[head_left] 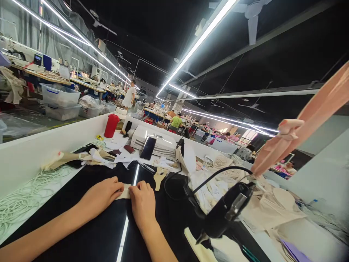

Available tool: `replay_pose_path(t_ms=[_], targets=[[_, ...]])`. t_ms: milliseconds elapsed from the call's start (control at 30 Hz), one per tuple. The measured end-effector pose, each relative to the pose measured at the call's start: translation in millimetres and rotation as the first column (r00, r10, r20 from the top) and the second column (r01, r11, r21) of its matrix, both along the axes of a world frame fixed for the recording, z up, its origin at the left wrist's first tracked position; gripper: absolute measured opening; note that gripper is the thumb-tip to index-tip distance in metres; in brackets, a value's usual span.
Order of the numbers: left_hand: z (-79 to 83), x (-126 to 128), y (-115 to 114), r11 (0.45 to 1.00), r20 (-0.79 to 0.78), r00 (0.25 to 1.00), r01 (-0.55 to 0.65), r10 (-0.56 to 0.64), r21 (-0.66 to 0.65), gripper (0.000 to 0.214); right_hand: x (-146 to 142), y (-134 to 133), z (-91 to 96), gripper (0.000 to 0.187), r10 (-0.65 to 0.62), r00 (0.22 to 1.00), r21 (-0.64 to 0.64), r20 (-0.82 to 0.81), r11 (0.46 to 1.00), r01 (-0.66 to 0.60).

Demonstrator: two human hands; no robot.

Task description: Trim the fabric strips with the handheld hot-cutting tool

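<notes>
A small cream fabric piece (125, 193) lies on the shiny black work surface (100, 229) between my hands. From the left, my left hand (107, 193) pinches its edge with bent fingers. My right hand (143, 202) closes over its opposite end, the fingertips curled down on it. Parts of the fabric are hidden under my fingers. Just beyond my right hand lies a cut cream fabric piece (160, 177), with a pen (145, 167) near it.
A black corded hand tool with a pointed metal tip (229, 207) hangs at right from a knotted pink strap (308, 112). Pale green cord (24, 196) piles up at left. Behind are a phone (148, 148), a white vented machine (163, 145) and a red container (111, 126).
</notes>
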State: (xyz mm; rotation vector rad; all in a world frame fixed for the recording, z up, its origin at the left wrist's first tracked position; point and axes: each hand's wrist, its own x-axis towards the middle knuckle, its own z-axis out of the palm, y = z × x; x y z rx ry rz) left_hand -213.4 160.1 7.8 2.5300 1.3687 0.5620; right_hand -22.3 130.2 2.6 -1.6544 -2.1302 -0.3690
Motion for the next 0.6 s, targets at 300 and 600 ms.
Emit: replay_pose_path(t_ms=[300,600], targets=[[-4.1,-4,7,0.999,0.029,0.999,0.029,-0.030,0.027,0.033,-3,-1,2.3,0.009,0.034,0.991,-0.001,0.129,0.999,-0.034],[10.4,1,-3,0.999,-0.021,1.000,-0.005,0.006,0.037,0.023,-6,-16,25.0,0.022,0.052,0.997,0.059,0.065,0.997,-0.056]])
